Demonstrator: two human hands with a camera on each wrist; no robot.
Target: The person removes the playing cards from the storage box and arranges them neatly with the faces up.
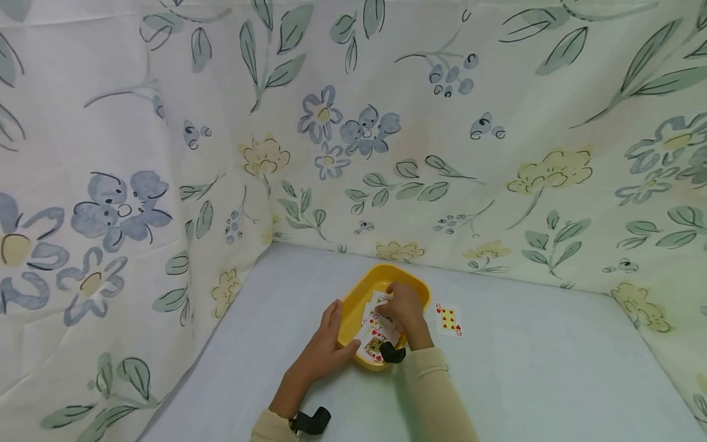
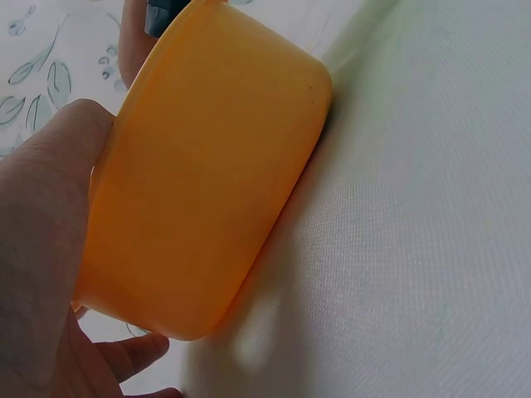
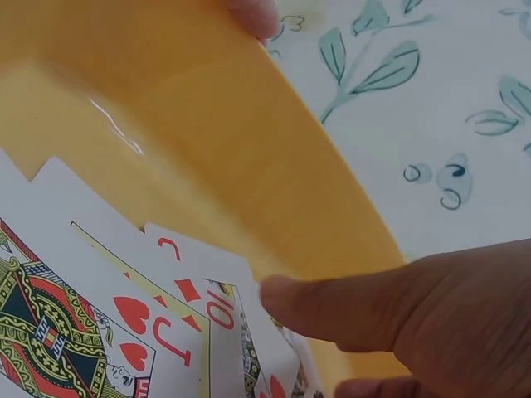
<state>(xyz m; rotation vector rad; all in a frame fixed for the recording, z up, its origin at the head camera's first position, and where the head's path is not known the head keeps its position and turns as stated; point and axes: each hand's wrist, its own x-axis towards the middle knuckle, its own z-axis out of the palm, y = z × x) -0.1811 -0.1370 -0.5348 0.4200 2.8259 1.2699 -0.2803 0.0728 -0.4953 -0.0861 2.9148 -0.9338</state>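
A yellow plastic container (image 1: 349, 313) lies in front of me with several face-up playing cards (image 1: 373, 347) inside, among them a jack of hearts (image 3: 133, 332) and a ten of diamonds (image 3: 199, 290). My left hand (image 1: 324, 344) holds the container's left side, thumb at the near rim and fingers along the wall. In the left wrist view, the container's outer wall (image 2: 207, 174) fills the middle. My right hand (image 1: 407, 307) reaches inside with curled fingers and pinches cards at their edge; its thumb (image 3: 323, 311) touches them. The other fingertips are mostly hidden.
One six of hearts (image 1: 448, 320) lies face up on the white table (image 1: 530, 356), just right of the container. Floral cloth (image 1: 431, 135) hangs behind the table and along its left side.
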